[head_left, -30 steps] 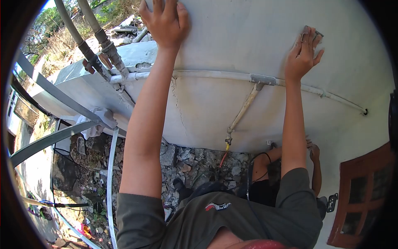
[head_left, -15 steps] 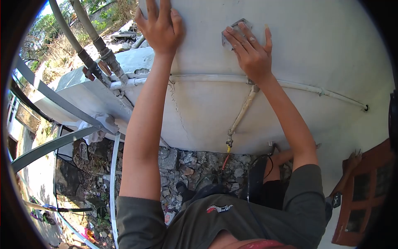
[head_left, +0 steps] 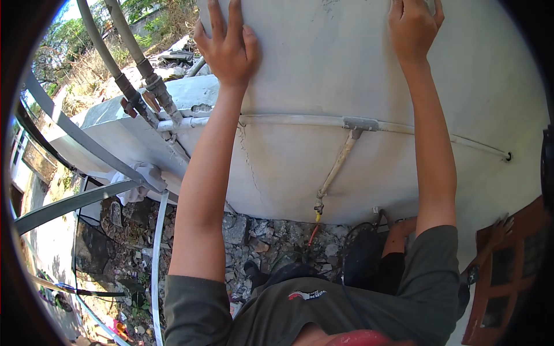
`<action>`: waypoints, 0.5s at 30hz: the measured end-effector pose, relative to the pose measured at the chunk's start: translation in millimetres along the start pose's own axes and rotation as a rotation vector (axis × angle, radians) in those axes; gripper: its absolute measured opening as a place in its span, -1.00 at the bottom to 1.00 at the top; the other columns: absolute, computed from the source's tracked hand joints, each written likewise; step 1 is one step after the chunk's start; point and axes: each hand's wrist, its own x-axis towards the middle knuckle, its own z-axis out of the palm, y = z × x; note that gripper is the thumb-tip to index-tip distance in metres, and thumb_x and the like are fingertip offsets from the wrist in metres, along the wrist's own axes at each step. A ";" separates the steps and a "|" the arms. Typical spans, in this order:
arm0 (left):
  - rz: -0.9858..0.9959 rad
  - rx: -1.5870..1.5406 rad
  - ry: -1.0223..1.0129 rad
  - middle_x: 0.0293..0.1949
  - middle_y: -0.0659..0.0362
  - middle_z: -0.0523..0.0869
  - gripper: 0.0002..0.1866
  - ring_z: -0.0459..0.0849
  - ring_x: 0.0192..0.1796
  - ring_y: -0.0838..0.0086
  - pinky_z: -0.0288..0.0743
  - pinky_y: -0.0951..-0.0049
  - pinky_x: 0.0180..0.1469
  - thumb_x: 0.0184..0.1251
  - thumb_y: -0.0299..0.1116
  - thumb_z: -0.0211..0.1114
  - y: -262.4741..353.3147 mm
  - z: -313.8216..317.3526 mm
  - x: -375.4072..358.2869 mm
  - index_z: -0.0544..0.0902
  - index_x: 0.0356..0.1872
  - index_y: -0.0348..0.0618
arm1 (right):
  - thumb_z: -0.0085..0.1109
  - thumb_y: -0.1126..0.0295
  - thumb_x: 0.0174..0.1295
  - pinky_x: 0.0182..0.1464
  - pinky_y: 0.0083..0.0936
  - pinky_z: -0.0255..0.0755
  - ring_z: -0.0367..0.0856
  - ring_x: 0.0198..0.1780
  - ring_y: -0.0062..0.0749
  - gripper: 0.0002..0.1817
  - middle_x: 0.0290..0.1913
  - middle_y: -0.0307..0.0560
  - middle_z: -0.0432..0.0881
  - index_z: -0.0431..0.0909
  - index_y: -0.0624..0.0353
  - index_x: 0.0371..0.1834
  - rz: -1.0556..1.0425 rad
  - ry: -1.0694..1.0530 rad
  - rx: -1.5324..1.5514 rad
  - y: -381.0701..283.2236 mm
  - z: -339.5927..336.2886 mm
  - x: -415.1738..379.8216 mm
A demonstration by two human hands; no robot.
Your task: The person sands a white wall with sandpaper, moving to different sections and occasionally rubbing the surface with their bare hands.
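My left hand (head_left: 231,55) lies against the pale plastered wall (head_left: 323,69), its fingers spread and the tips near the top edge of view. Higher on the right, my right hand (head_left: 413,29) is raised to the same wall, its fingertips cut off by the top edge. Half a second ago it pressed a flat grey piece, like folded sandpaper, to the wall; now that piece is almost wholly out of view, with only a grey bit showing between the fingers.
A white pipe (head_left: 288,120) runs along the wall, with a branch (head_left: 337,164) down to a tap. Taller pipes with valves (head_left: 138,95) stand left. Metal bars (head_left: 75,205) cross the left side. Rubble (head_left: 236,230) lies below. Another person's hand (head_left: 499,228) is near a brown wooden frame (head_left: 508,271).
My right hand has moved up and to the right across the wall, uncovering the pipe joint. My left hand stays on the wall; the view has shifted slightly.
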 end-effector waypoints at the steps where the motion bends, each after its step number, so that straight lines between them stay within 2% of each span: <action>1: 0.005 0.004 -0.012 0.44 -0.14 0.54 -0.45 0.45 0.51 0.10 0.17 -0.07 0.44 0.44 -0.27 0.03 -1.2 0.2 0.2 0.59 0.42 -0.09 | 0.18 0.38 0.45 0.60 0.00 0.09 0.49 0.51 -0.13 -0.57 0.41 0.04 0.60 0.62 0.14 0.37 -0.077 -0.061 0.045 -14.1 -7.5 -6.3; 3: 0.005 0.003 -0.029 0.44 -0.14 0.54 -0.45 0.44 0.51 0.09 0.17 -0.06 0.44 0.45 -0.26 0.03 -0.6 -1.4 0.6 0.58 0.42 -0.09 | 0.21 0.38 0.42 0.61 0.04 0.08 0.51 0.49 -0.17 -0.58 0.38 0.01 0.64 0.66 0.11 0.33 -0.237 -0.168 0.160 -38.8 -17.7 -22.7; 6: -0.005 0.001 -0.031 0.45 -0.14 0.54 -0.45 0.44 0.52 0.07 0.16 -0.05 0.44 0.47 -0.26 0.02 1.4 -0.5 0.6 0.58 0.43 -0.09 | 0.22 0.39 0.41 0.62 0.05 0.05 0.52 0.49 -0.22 -0.59 0.36 -0.05 0.67 0.67 0.07 0.32 -0.330 -0.233 0.196 -50.6 -21.6 -33.1; 9: -0.005 0.013 -0.016 0.45 -0.14 0.54 -0.45 0.44 0.52 0.07 0.16 -0.05 0.45 0.48 -0.25 0.02 -0.3 0.2 -0.2 0.58 0.43 -0.10 | 0.19 0.39 0.44 0.64 0.03 0.01 0.51 0.50 -0.28 -0.58 0.39 -0.13 0.65 0.65 0.03 0.34 -0.351 -0.161 0.082 -19.5 -17.0 -9.0; 11: -0.009 0.023 -0.022 0.45 -0.14 0.54 -0.45 0.44 0.52 0.07 0.15 -0.05 0.45 0.48 -0.24 0.01 -0.1 0.8 -0.1 0.57 0.43 -0.11 | 0.13 0.38 0.49 0.64 -0.01 0.01 0.49 0.51 -0.32 -0.59 0.41 -0.19 0.63 0.62 0.02 0.37 -0.204 -0.072 -0.038 4.2 -6.7 21.0; 15: -0.013 0.001 -0.018 0.46 -0.12 0.53 -0.45 0.42 0.53 0.08 0.15 -0.06 0.46 0.49 -0.24 0.01 1.8 0.0 0.7 0.58 0.43 -0.11 | 0.06 0.36 0.54 0.64 -0.07 0.01 0.46 0.52 -0.31 -0.58 0.44 -0.18 0.60 0.59 0.05 0.41 -0.079 0.006 -0.108 21.9 19.5 57.2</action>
